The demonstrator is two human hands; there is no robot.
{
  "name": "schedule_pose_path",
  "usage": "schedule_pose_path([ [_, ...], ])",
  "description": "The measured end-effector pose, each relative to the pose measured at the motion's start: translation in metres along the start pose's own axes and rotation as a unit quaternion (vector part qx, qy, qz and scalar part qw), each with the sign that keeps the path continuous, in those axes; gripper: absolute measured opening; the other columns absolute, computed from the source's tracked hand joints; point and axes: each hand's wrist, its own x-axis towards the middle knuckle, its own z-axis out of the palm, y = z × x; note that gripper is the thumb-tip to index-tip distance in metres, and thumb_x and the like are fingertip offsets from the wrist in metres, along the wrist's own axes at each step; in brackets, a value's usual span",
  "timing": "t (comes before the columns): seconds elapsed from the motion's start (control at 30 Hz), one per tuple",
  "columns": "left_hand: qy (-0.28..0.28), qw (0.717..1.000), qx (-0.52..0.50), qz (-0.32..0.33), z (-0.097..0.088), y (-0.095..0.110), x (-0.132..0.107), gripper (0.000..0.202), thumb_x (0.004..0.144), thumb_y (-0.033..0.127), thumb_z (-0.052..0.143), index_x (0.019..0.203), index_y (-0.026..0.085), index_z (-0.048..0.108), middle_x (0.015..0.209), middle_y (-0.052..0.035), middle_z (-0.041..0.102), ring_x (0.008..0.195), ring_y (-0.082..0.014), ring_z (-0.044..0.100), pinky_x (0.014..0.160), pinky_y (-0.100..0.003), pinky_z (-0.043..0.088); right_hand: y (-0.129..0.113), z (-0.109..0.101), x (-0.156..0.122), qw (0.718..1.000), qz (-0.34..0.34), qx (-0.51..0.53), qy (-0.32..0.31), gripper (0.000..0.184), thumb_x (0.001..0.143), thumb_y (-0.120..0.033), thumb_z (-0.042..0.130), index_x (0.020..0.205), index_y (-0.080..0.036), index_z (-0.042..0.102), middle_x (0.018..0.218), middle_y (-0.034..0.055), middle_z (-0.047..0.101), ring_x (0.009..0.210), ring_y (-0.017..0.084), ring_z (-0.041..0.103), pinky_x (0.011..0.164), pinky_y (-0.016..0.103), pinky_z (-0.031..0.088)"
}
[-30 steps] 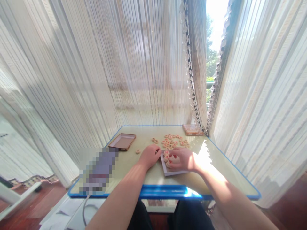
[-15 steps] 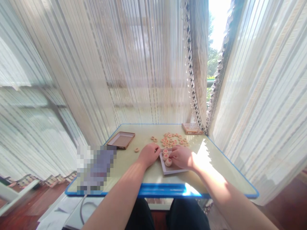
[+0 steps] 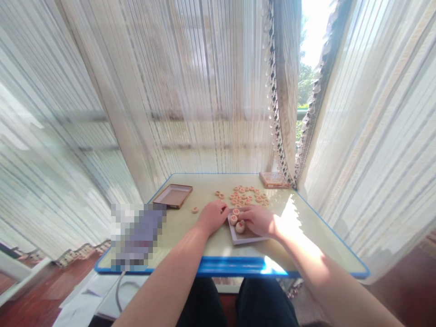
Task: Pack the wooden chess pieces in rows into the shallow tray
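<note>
A shallow open box lies on the table in front of me, with three round red-marked Chinese chess pieces visible along its left side. My left hand rests at the upper left corner of this box, its curled fingers closed on the rim. Over the box is my right hand, palm down, fingers reaching left and apart beside the pieces; it hides the box's right part. Whether anything lies under the right palm cannot be seen. Beyond both hands, several loose Chinese chess pieces are scattered.
A single piece lies left of my left hand. Farther left are an open box half and a pixelated dark item with a cable. A flat closed box sits at the far right corner of the blue-edged table. Sheer curtains surround it.
Inside the box, the middle piece has shifted slightly left, out of line with the others. My right fingers have moved a little away from it. My left hand stays at the corner.
</note>
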Motion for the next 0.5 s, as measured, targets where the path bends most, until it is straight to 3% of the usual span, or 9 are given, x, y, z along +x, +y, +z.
schedule_pose_path([
  [0.13,0.000,1.000,0.010,0.001,-0.001,0.001,0.000,0.022,0.082,0.025,0.043,0.069,0.017,0.060,0.075,-0.0037,0.061,0.072,-0.0151,0.053,0.066,-0.026,0.038,-0.002,-0.005,-0.002,0.999,0.046,-0.026,-0.005,0.035,0.072,-0.009,0.045,0.086,-0.026,0.072,0.103,0.0022,0.064,0.093,0.018,0.057,0.083,0.029,0.043],
  [0.27,-0.002,1.000,0.008,-0.002,-0.002,0.002,-0.001,0.022,0.082,0.024,0.043,0.068,0.017,0.059,0.075,-0.0036,0.061,0.072,-0.0152,0.053,0.066,-0.026,0.039,-0.001,-0.015,-0.009,0.992,0.120,-0.022,-0.040,0.026,0.068,-0.012,0.049,0.070,-0.024,0.072,0.086,0.0020,0.063,0.073,0.015,0.058,0.064,0.024,0.044],
  [0.37,-0.003,1.000,0.011,-0.005,-0.001,0.002,-0.001,0.024,0.082,0.025,0.042,0.067,0.017,0.059,0.074,-0.0035,0.061,0.071,-0.0151,0.053,0.064,-0.026,0.039,0.001,-0.020,-0.013,0.989,0.125,0.015,-0.078,0.025,0.066,-0.012,0.050,0.066,-0.024,0.072,0.086,0.0006,0.064,0.065,0.012,0.057,0.055,0.020,0.041],
  [0.5,-0.002,1.000,0.006,-0.004,0.000,0.002,0.000,0.022,0.082,0.024,0.044,0.067,0.017,0.059,0.075,-0.0037,0.061,0.072,-0.0154,0.053,0.066,-0.026,0.040,-0.004,-0.023,-0.012,0.991,0.105,0.014,-0.079,0.028,0.067,-0.013,0.049,0.072,-0.026,0.074,0.084,-0.0004,0.065,0.065,0.012,0.057,0.057,0.021,0.041],
])
